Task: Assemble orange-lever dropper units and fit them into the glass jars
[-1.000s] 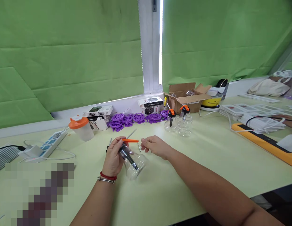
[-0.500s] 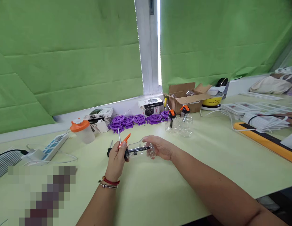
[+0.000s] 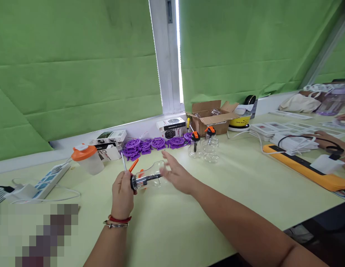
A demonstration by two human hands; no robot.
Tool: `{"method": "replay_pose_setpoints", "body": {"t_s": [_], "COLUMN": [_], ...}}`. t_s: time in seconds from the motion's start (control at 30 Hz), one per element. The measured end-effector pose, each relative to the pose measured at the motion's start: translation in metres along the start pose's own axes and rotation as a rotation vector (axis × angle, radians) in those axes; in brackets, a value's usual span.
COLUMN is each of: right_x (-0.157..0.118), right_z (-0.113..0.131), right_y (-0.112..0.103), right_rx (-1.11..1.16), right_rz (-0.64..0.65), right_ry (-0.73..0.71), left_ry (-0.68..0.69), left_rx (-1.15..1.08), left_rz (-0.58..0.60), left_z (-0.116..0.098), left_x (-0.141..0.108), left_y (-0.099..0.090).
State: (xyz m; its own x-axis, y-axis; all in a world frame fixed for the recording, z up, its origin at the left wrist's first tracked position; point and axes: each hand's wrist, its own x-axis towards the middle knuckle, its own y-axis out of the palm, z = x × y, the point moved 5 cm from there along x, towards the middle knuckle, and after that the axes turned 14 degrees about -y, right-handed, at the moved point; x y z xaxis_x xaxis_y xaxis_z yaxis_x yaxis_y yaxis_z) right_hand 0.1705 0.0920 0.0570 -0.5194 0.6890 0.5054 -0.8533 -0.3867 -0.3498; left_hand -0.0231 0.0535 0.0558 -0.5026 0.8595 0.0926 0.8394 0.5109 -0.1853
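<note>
Lying nearly sideways above the table, a clear waisted bottle (image 3: 153, 175) has a black cap, a dark tube inside, an orange lever (image 3: 133, 165) and a thin metallic rod at the cap end. My left hand (image 3: 122, 191) is closed around the cap end, its fingers partly hiding the cap. At the bottle's wide base, my right hand (image 3: 176, 174) is open, slightly blurred, with fingers spread; whether its fingertips touch the base I cannot tell. Beyond it stand similar clear bottles (image 3: 195, 148) with black caps and orange levers.
Purple plastic parts (image 3: 158, 143) are piled along the back, beside small printed boxes (image 3: 171, 128) and an open cardboard box (image 3: 214, 120). At left are an orange-lidded cup (image 3: 93, 165) and a power strip (image 3: 51, 180). Another person's hand (image 3: 325, 141) is near a yellow-orange bar (image 3: 303, 167).
My right hand has loosened from the bottle's base and spread its fingers. The bottle, still in my left hand, appears further left as the whole view has shifted.
</note>
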Motion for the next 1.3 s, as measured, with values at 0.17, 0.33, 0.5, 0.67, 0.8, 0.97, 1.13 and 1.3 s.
{"method": "replay_pose_setpoints", "body": {"t_s": [0.17, 0.33, 0.5, 0.67, 0.8, 0.97, 1.13, 1.3], "right_x": [-0.001, 0.000, 0.000, -0.001, -0.002, 0.000, -0.006, -0.014], "right_z": [-0.013, -0.012, -0.007, -0.010, -0.017, 0.037, 0.065, 0.072], "right_y": [0.002, -0.002, -0.001, -0.002, 0.003, -0.003, 0.009, 0.008], "right_rx": [0.276, 0.371, 0.262, 0.240, 0.090, -0.545, -0.797, -0.713], "right_rz": [0.133, 0.016, 0.137, 0.100, 0.196, 0.231, 0.305, 0.356], "right_ry": [0.151, 0.199, 0.107, 0.106, 0.202, -0.528, -0.804, -0.896], "left_ry": [-0.047, -0.068, -0.092, 0.008, 0.024, -0.119, -0.359, -0.513], "left_rx": [0.022, -0.040, -0.018, 0.038, 0.092, 0.047, -0.216, -0.399], "left_rz": [0.018, -0.004, 0.052, 0.048, 0.062, 0.172, 0.248, 0.303], "left_z": [0.012, 0.012, 0.009, 0.011, 0.012, 0.005, 0.017, 0.033], "left_x": [0.004, 0.004, 0.002, 0.001, 0.003, 0.003, 0.007, 0.016], "left_y": [0.003, 0.002, 0.005, 0.005, 0.007, 0.008, 0.012, 0.014]}}
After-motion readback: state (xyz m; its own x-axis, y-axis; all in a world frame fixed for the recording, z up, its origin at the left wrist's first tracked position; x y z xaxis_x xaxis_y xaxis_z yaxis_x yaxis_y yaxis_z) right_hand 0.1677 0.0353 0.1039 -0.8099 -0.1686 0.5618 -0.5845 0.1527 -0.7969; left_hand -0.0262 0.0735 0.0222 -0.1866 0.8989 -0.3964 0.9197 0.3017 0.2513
